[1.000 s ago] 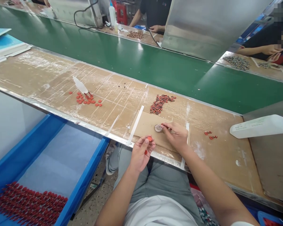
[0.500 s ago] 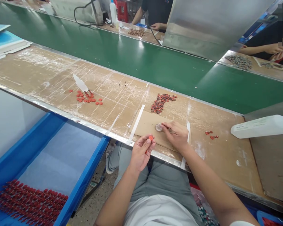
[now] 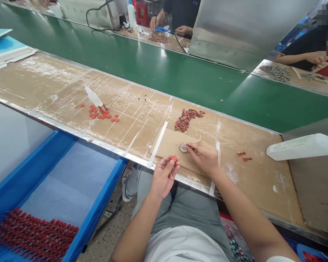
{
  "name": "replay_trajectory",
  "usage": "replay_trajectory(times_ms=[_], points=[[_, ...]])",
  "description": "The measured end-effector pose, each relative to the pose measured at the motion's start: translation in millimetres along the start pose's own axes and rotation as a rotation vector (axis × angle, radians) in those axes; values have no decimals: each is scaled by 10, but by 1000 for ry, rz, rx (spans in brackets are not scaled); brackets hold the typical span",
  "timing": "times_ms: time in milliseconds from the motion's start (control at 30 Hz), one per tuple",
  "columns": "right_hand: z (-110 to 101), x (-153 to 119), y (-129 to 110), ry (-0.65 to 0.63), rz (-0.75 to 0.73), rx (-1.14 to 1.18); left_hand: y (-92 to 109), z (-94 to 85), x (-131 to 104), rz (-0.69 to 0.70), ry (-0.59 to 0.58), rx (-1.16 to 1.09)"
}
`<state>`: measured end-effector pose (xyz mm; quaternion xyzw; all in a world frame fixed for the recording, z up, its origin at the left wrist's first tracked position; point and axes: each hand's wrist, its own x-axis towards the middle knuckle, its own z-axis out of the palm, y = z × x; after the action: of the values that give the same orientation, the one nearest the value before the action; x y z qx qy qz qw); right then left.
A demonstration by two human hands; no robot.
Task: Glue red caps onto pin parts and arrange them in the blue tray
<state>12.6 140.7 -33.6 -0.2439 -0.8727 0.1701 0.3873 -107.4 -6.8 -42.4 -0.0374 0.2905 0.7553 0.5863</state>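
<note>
My left hand [image 3: 164,176] pinches a small round red disc [image 3: 174,159] between thumb and fingers, just over the table's front edge. Another bit of red shows lower in that palm, mostly hidden. With thumb and forefinger, my right hand [image 3: 205,156] grips a small red piece [image 3: 189,146] at the rim of a little round dish [image 3: 183,147]. The dish stands on a cardboard sheet [image 3: 171,142] held down by white tape. Behind the sheet is a pile of small red-and-dark pieces [image 3: 184,120]. Two red pieces [image 3: 245,157] lie to the right.
Loose red discs [image 3: 98,113] lie on the left of the table near a white slip [image 3: 93,96]. A white bottle [image 3: 300,146] leans at the right. Rows of red pieces fill part of a blue tray [image 3: 101,149]. Beyond the green belt [image 3: 142,65], co-workers handle small parts.
My right hand has shifted very slightly left at the dish; my left hand is almost still. Across the belt, a co-worker's hand has come into view beside a blue tray.
</note>
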Motion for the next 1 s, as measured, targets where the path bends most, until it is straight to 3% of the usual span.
replay_trajectory(times_ms=[133, 267, 400, 667, 1000], points=[[25, -18, -52, 129, 258, 116, 13, 27, -8, 4, 5, -4], [16, -17, -164, 263, 590, 425, 21, 56, -23, 10, -11, 1], [-63, -52, -400, 294, 726, 709, 15, 107, -63, 13, -39, 6], [-173, -271, -929, 279, 636, 683, -27, 216, -210, 3, -61, 27], [-134, -393, -940, 307, 489, 568, -95, 215, -253, 23, -48, 33]])
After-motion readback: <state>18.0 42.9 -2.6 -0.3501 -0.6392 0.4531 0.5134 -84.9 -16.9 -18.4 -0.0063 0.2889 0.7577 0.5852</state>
